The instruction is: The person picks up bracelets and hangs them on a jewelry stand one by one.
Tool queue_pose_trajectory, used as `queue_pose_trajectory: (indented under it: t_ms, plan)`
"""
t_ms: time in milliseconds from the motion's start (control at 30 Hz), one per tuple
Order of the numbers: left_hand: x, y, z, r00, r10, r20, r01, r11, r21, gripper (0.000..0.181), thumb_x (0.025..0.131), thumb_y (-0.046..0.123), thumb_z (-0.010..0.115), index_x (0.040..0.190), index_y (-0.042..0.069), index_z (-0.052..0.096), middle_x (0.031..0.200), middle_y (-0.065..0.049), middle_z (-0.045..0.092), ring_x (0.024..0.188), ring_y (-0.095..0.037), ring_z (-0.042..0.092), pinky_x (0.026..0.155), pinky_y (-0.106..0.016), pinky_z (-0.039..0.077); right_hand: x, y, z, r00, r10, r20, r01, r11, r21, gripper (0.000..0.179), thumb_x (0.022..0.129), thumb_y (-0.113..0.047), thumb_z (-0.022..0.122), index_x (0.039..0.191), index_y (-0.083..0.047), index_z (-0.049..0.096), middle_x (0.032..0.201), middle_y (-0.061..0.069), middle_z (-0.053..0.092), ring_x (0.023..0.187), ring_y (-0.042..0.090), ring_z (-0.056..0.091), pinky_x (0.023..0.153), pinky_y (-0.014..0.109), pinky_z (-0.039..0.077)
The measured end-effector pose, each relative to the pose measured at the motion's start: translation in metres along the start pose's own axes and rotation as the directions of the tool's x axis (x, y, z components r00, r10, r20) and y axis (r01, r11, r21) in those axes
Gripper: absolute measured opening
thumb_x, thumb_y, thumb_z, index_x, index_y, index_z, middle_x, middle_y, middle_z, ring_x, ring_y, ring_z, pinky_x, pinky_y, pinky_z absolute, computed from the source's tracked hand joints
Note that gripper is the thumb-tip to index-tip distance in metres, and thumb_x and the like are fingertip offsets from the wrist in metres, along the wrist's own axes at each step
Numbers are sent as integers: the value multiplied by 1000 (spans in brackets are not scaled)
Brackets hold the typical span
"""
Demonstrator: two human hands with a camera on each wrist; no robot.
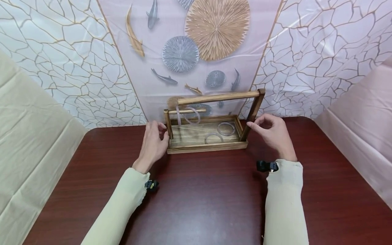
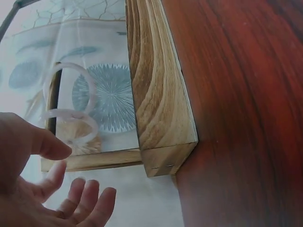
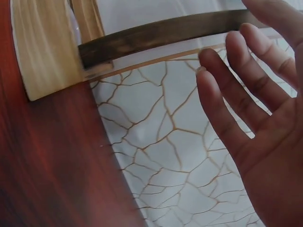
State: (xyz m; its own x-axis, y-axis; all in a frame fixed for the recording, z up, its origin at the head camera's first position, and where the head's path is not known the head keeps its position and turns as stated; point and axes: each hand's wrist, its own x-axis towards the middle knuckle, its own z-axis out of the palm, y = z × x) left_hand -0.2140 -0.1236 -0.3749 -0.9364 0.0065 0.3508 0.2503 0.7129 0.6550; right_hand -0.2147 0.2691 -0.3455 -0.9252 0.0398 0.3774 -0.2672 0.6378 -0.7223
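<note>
A wooden stand [image 1: 208, 147] with a tray base, a low bar and a taller bar is on the table. Two pale translucent bangles hang on the low bar, one bangle [image 1: 178, 117] edge-on and the other bangle [image 1: 199, 119] face-on. In the tray lie two more, a bangle [image 1: 226, 135] at the right and a bangle [image 1: 214, 134] nearer the front. My left hand [image 1: 152, 141] is beside the left post, fingers loosely bent, thumb and index apart. The right hand [image 1: 274, 132] holds the tall right post [image 3: 161, 35] between thumb and index finger; its other fingers stay extended.
The dark red table [image 1: 202, 190] runs toward me. Behind it hangs a patterned backdrop [image 1: 147, 95] close to the stand. Beige cloth [image 1: 33, 119] is on the left and a pale cloth [image 1: 358, 126] on the right. Small black devices are on both wrists.
</note>
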Motion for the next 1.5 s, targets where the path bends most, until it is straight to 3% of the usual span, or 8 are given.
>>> queue_pose_trajectory:
  t_ms: [167, 300, 467, 633, 833, 1000, 1233, 1500]
  plan:
    - [-6, 7, -4, 995, 76, 68, -81, 993, 83, 11, 98, 13, 58, 106, 8, 62, 105, -12, 56, 97, -29, 53, 85, -42, 46, 1, 10, 1, 999, 22, 32, -24, 998, 53, 30, 90, -35, 79, 96, -8, 68, 103, -3, 65, 89, 3, 60, 77, 15, 46]
    - [-9, 14, -6, 977, 138, 160, -155, 983, 98, 10, 98, 12, 58, 105, 9, 65, 98, -6, 61, 89, -22, 57, 78, -38, 48, 3, 16, 1, 995, 33, 93, -43, 994, 99, 34, 90, -30, 80, 110, -7, 64, 111, -5, 65, 95, -3, 64, 82, 12, 49]
    - [-5, 23, -8, 921, 222, 321, -261, 962, 84, 10, 100, 13, 59, 107, 11, 65, 103, -2, 64, 95, -21, 62, 83, -36, 52, 5, 22, 0, 980, 9, 197, -38, 989, 141, 48, 92, -25, 78, 132, -10, 55, 125, 4, 65, 106, -4, 63, 88, 11, 50]
    - [-1, 29, -12, 861, 268, 433, -340, 935, 97, 10, 100, 14, 59, 109, 12, 64, 109, -1, 64, 107, -23, 63, 93, -38, 52, 5, 27, 4, 965, -28, 260, -25, 979, 201, 52, 93, -18, 76, 138, -10, 53, 131, 10, 64, 109, -1, 63, 89, 12, 51]
    - [5, 36, -14, 815, 319, 484, -408, 909, 87, 20, 102, 17, 58, 121, 10, 63, 116, -4, 66, 112, -21, 62, 97, -39, 52, 8, 36, 13, 962, -46, 268, -29, 963, 268, 43, 94, -14, 74, 133, -7, 57, 121, -2, 69, 107, -1, 66, 88, 14, 52]
    - [12, 49, -11, 775, 333, 537, -429, 901, 61, 24, 103, 16, 56, 127, 13, 61, 127, -4, 65, 122, -23, 59, 104, -41, 49, 10, 44, 18, 962, -55, 268, -44, 935, 351, 41, 96, -14, 71, 131, 2, 57, 123, 6, 74, 108, 3, 67, 88, 15, 52]
    - [22, 60, 4, 715, 390, 580, -497, 867, 30, 21, 102, 11, 56, 122, 10, 64, 130, -5, 64, 131, -23, 56, 112, -41, 45, 12, 48, 18, 957, -41, 287, -63, 937, 344, 36, 98, -21, 70, 131, -8, 62, 125, 13, 73, 109, 4, 69, 91, 16, 52]
    - [31, 72, 18, 675, 363, 643, -523, 849, 70, 31, 104, 14, 56, 135, 18, 56, 145, -4, 55, 146, -28, 42, 124, -48, 32, 13, 48, 18, 955, -7, 297, -102, 931, 350, 38, 97, -20, 71, 131, -4, 60, 125, 9, 72, 110, 3, 67, 89, 17, 53]
